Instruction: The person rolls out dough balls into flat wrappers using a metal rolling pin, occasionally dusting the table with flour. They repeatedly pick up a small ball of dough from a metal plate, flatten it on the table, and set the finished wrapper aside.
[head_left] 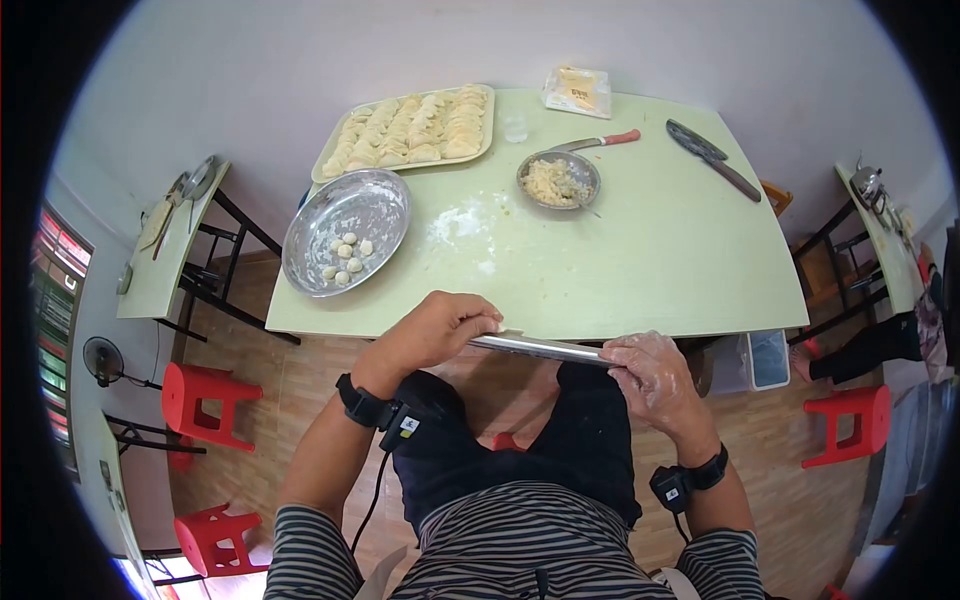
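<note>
My left hand (pixel 445 325) and my floury right hand (pixel 650 375) grip opposite ends of a thin, flat, metallic-looking object (pixel 545 348), seen nearly edge-on over my lap at the table's front edge. What exactly it is, I cannot make out. Beyond my left hand, a wide metal bowl (pixel 365 210) with flour on its inside holds several small dough balls (pixel 349 251). White flour (pixel 460 225) is scattered on the green table (pixel 640 270). Farther back, a smaller metal bowl (pixel 548 200) contains a pale chopped filling (pixel 553 184) and a utensil.
A tray (pixel 487 135) of dumplings (pixel 410 130) stands at the back left. Behind the small bowl lie a red-handled knife (pixel 612 138), a clear cup (pixel 515 128) and a packet (pixel 578 92). A dark knife (pixel 715 160) rests at the right. Another person's leg (pixel 870 345) shows far right.
</note>
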